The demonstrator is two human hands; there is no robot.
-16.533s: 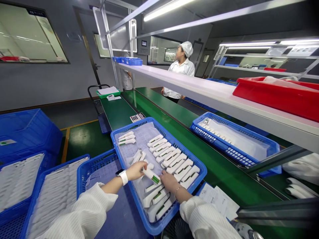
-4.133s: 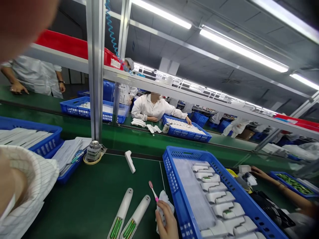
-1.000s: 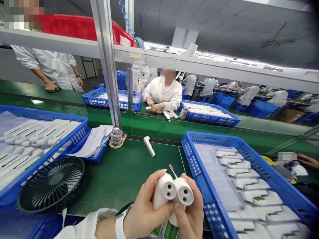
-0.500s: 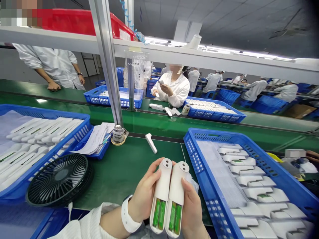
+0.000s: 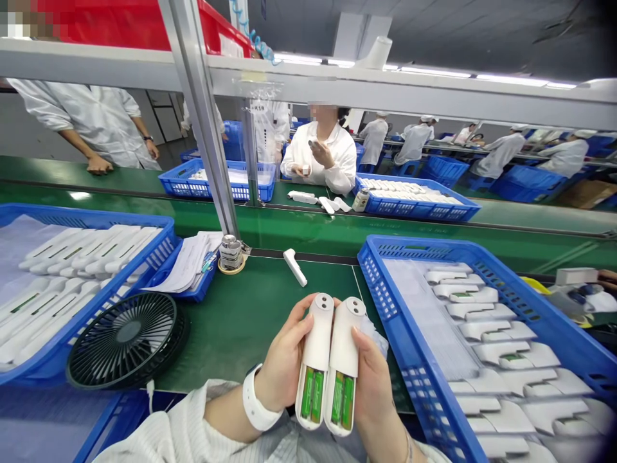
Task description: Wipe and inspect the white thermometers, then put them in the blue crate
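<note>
In the head view my left hand (image 5: 284, 360) is closed around a white forehead thermometer (image 5: 317, 334), and my right hand (image 5: 373, 379) is closed around a second white thermometer (image 5: 346, 337). The two are held side by side, heads up and away from me, each head showing two dark round holes. Their lower ends have uncovered battery compartments with green batteries (image 5: 312, 393) inside. Beyond my hands, a single white thermometer (image 5: 295, 267) lies on the green bench (image 5: 245, 315). A crumpled clear plastic bag (image 5: 373, 337) shows partly behind my right hand.
Blue crates of white thermometers stand right (image 5: 402, 328) and left (image 5: 166, 228). A black fan (image 5: 128, 334), a small blue tray (image 5: 205, 290) with papers and a metal can (image 5: 231, 252) sit left. Behind a metal post (image 5: 197, 116), a co-worker (image 5: 322, 154) handles white parts.
The camera view has shifted slightly. Both hands still grip the same thermometers side by side, a little higher in the picture. The co-worker's hands across the bench have moved slightly.
</note>
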